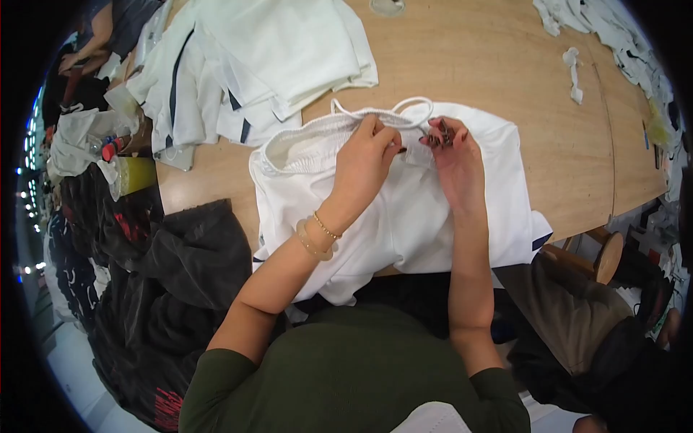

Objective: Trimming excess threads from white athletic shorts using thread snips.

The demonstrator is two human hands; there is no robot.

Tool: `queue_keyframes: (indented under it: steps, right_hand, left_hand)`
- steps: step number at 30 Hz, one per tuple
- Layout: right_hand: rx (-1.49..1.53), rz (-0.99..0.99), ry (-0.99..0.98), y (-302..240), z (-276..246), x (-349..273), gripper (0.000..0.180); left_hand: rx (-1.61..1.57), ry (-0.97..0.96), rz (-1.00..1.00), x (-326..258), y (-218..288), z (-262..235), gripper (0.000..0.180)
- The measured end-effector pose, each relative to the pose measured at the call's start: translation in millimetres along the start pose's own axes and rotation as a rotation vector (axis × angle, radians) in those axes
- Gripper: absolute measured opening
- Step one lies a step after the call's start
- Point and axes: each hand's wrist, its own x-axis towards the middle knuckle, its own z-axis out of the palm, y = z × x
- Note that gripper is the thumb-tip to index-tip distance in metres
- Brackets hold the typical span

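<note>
A pair of white shorts (411, 216) lies on the table in front of me, its gathered elastic waistband (310, 155) turned to the far side. From the waistband a white drawstring (415, 101) rises in loops. My left hand (368, 155), with bracelets at the wrist, is closed over the middle of the waistband, fingertips pinched at the fabric. Just to its right, my right hand (455, 148) is curled palm up, its dark-nailed fingers closed at the drawstring where it runs down. What lies inside those fingers is partly hidden.
White garments with navy stripes (289, 50) are heaped at the far left of the wooden table (476, 58). Left of me are dark garments (195, 252) and a cup of yellow-green drink (133, 177). A wooden stool (606, 256) stands at right. Another person's arm (97, 36) shows far left.
</note>
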Motion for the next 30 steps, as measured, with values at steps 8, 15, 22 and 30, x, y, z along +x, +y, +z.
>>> queue_keyframes:
  steps: [8,15,22,30]
  right_hand:
    - [0.011,0.035,0.028,-27.7,8.1,-7.2,0.041]
    - [-0.545,-0.076,0.077,-51.4,20.5,-23.8,0.03]
    - [-0.699,-0.089,0.191,-46.5,43.9,-28.4,0.019]
    - [-1.341,-0.423,0.298,-40.0,38.9,-20.4,0.013]
  left_hand:
    - [-0.369,0.004,-0.152,4.7,-8.7,-9.6,0.012]
    - [-0.112,-0.109,0.095,4.3,-7.5,-25.9,0.008]
    - [0.126,-0.088,0.196,9.3,-0.7,-24.7,0.008]
    - [-0.012,0.022,0.216,23.0,0.7,-24.5,0.004]
